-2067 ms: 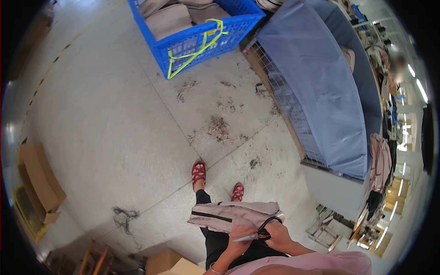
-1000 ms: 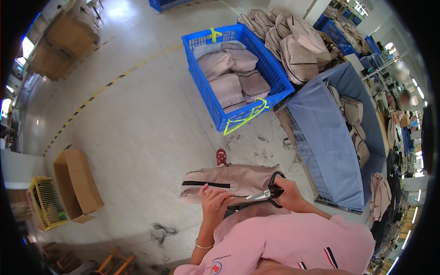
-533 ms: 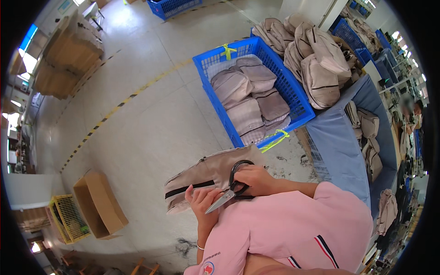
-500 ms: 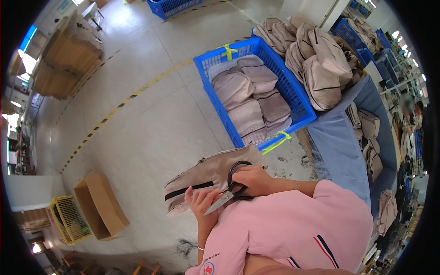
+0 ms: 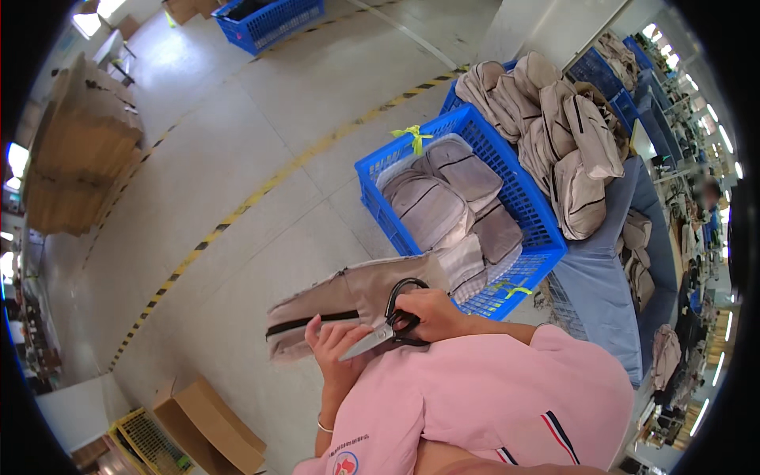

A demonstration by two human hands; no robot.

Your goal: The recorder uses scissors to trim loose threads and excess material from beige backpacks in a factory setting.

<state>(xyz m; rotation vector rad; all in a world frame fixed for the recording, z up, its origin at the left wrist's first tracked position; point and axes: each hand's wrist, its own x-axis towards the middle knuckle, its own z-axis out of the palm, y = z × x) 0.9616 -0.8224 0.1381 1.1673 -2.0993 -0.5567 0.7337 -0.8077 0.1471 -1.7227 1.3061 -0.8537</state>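
Observation:
My left hand (image 5: 331,345) grips the near edge of a folded beige garment (image 5: 340,305) with a dark zipper stripe, held out in front of my chest. My right hand (image 5: 426,314) is closed through the black handles of a pair of scissors (image 5: 383,331), whose silver blades point left across my left palm under the garment. My pink top fills the lower frame.
A blue plastic crate (image 5: 532,229) with stacked beige garments stands on the concrete floor just ahead. More beige garments (image 5: 554,134) pile on a blue-covered table (image 5: 602,285) at right. Cardboard boxes (image 5: 210,427) sit lower left, another blue crate (image 5: 273,20) far back.
The view has swung round toward the crate, which now lies nearer to me. My hands stay together, holding the garment and scissors close to my chest.

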